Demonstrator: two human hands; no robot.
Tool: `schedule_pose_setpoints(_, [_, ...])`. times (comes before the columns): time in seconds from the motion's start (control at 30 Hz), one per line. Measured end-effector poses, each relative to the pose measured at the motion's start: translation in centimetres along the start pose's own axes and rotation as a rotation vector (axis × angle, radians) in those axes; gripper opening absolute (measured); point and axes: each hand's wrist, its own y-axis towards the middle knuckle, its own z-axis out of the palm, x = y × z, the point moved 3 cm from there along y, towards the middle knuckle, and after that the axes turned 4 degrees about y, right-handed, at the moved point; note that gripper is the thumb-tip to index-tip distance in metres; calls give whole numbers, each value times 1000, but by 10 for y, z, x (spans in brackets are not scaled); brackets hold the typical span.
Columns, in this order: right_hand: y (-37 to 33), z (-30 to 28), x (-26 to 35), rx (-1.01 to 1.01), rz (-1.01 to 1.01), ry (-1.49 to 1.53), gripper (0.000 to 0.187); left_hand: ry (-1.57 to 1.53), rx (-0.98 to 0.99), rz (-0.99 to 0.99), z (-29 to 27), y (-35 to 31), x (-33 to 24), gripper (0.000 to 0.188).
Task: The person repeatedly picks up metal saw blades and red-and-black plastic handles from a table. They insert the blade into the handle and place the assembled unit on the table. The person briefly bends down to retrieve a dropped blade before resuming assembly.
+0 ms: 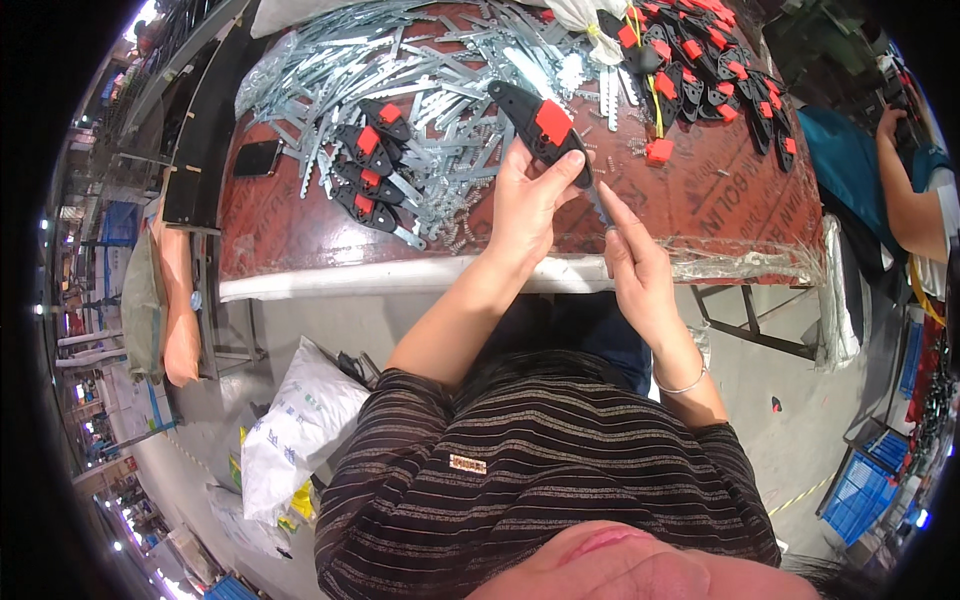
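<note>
My left hand grips a black plastic handle with a red button, held up over the reddish-brown table. Its thin metal strip sticks out toward me, and my right hand pinches that strip between thumb and fingers. A row of finished black-and-red handles with metal blades lies on the table to the left of my hands. Behind them spreads a big heap of loose toothed metal strips.
A pile of black handles with red buttons lies at the far right of the table, with one loose red button. A dark phone rests at the left edge. Another person's arm is at the right. A white sack sits on the floor.
</note>
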Motion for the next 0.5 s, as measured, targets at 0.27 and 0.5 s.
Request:
schedule_pose_setpoints(0.27, [0, 9, 14, -41, -225, -225, 40, 45, 14, -8, -1, -15, -3, 30])
schedule_pose_setpoints(0.5, [3, 7, 8, 71, 30, 164, 41, -188, 140, -62, -13, -2, -6, 41])
